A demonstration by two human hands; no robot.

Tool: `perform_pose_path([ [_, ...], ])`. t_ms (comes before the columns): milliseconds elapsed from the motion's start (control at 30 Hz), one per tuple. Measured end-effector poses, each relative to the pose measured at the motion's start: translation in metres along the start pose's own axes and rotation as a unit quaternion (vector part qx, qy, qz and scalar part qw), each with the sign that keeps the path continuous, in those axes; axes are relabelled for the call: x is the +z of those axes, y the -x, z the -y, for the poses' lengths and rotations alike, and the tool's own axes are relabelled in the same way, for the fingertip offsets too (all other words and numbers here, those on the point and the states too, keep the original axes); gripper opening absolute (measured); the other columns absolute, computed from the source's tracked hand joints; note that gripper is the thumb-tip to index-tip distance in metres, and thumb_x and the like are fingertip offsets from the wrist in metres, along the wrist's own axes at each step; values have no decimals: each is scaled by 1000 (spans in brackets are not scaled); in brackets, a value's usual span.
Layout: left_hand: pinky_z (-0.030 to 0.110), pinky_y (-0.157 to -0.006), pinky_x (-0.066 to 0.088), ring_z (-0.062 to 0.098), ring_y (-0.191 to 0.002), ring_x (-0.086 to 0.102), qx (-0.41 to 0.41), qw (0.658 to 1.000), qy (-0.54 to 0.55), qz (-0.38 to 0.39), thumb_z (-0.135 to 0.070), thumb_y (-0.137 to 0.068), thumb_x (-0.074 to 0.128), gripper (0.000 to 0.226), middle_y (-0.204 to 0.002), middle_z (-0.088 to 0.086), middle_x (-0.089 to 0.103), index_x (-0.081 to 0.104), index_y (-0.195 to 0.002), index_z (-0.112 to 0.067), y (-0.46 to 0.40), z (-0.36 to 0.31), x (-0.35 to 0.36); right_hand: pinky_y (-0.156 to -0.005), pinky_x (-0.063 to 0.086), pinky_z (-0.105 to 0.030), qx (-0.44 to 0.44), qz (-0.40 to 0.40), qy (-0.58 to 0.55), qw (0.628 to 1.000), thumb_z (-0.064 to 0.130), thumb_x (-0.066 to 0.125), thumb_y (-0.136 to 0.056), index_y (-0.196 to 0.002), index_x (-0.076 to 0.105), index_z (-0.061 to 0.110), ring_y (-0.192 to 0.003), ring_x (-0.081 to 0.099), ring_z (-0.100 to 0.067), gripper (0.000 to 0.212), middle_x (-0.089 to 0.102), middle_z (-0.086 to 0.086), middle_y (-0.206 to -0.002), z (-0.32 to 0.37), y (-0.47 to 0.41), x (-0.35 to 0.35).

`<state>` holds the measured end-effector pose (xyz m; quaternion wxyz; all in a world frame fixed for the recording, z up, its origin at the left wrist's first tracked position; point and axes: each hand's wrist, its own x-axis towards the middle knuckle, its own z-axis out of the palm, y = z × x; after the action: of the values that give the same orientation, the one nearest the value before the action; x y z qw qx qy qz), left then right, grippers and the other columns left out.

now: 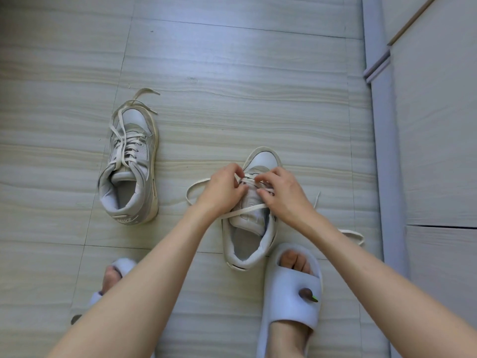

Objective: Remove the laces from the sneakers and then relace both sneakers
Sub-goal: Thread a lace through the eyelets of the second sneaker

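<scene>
Two white sneakers stand on the floor, toes pointing away from me. The left sneaker sits alone with its lace loosely threaded and the ends trailing past the toe. Both hands work over the right sneaker, near its lower eyelets. My left hand pinches the cream lace at the left eyelet row. My right hand pinches the lace at the right row. One lace end loops out on the floor to the left, another crosses the tongue, and one trails to the right.
My feet wear pale slippers: the right slipper sits just behind the right sneaker, the left slipper is partly hidden by my forearm. A cabinet or wall base runs along the right side. The floor is pale tile.
</scene>
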<state>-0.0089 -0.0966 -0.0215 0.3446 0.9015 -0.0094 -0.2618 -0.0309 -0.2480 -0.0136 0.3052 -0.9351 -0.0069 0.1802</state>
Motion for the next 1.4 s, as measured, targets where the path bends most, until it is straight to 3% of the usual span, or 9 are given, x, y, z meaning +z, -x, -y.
perform_pose_path([
  [133, 27, -73, 35, 21, -89, 53, 21, 1000, 1, -14, -24, -87, 61, 10, -92, 1, 50, 51, -88, -20, -4, 7, -1, -90, 29, -22, -26, -46, -37, 998, 24, 68, -84, -106, 68, 12, -107, 44, -25, 25, 54, -7, -107, 0, 18, 1],
  [300, 26, -77, 38, 15, -87, 55, 41, 997, 17, -62, -27, -86, 63, 11, -95, 0, 57, 55, -81, -21, 4, 9, -3, -99, 32, -39, -63, 72, 19, 995, 29, 67, -84, -89, 71, 12, -118, 39, -20, 18, 57, 1, -113, -5, 43, -7],
  [467, 32, -80, 45, 22, -89, 60, 60, 998, -4, -32, -19, -88, 60, 8, -89, 4, 67, 65, -91, -14, 4, 6, -19, -78, 42, -20, 4, 26, -331, 943, 13, 66, -86, -75, 66, 17, -80, 56, -9, 12, 64, 2, -79, 28, 32, -35],
  [567, 35, -84, 45, 28, -94, 60, 96, 991, -90, -25, -14, -90, 57, 16, -97, 10, 67, 69, -100, -8, 0, 13, -40, -77, 46, -26, -33, 172, -297, 939, 29, 63, -87, -82, 71, 16, -77, 55, -2, 16, 64, 1, -81, 41, 22, -52],
  [667, 41, -81, 46, 34, -87, 61, 153, 977, -121, -90, -12, -90, 59, 17, -93, 15, 64, 71, -100, -5, -3, 19, -63, -86, 47, -42, -33, 328, -134, 935, 56, 57, -81, -91, 67, 4, -81, 57, -13, 54, 66, -18, -93, 47, 21, -41],
  [867, 42, -78, 45, 31, -79, 64, 234, 944, -176, -155, -9, -89, 59, 13, -83, 8, 69, 70, -95, -5, 8, 22, -63, -73, 32, -26, 64, -56, -36, 996, 26, 57, -90, -79, 59, 14, -86, 51, -19, 16, 58, -3, -85, 15, 4, -14],
  [967, 38, -86, 45, 24, -86, 64, 110, 987, -109, -47, -19, -90, 52, 23, -83, -2, 69, 60, -112, -16, 13, 25, -51, -83, 36, -29, 95, -19, -16, 995, 28, 57, -91, -94, 55, 12, -100, 50, -23, 17, 56, -6, -99, -11, 6, -3],
  [1133, 27, -64, 46, 12, -59, 63, -41, 996, 11, 78, -58, -91, 39, 45, -71, -4, 66, 61, -87, -18, -1, 11, -28, -56, 33, -23, 201, 17, -163, 966, 37, 60, -88, -88, 46, 19, -73, 51, -16, 24, 53, 5, -71, -16, 5, 7],
  [1400, 12, -48, 40, 5, -57, 57, -86, 957, 245, 131, -31, -95, 52, 30, -73, 1, 60, 52, -70, -15, 0, 20, -25, -40, 25, -19, 250, 55, -327, 910, 27, 63, -89, -71, 56, 13, -43, 27, -9, 24, 31, 7, -48, -22, 6, -5],
])
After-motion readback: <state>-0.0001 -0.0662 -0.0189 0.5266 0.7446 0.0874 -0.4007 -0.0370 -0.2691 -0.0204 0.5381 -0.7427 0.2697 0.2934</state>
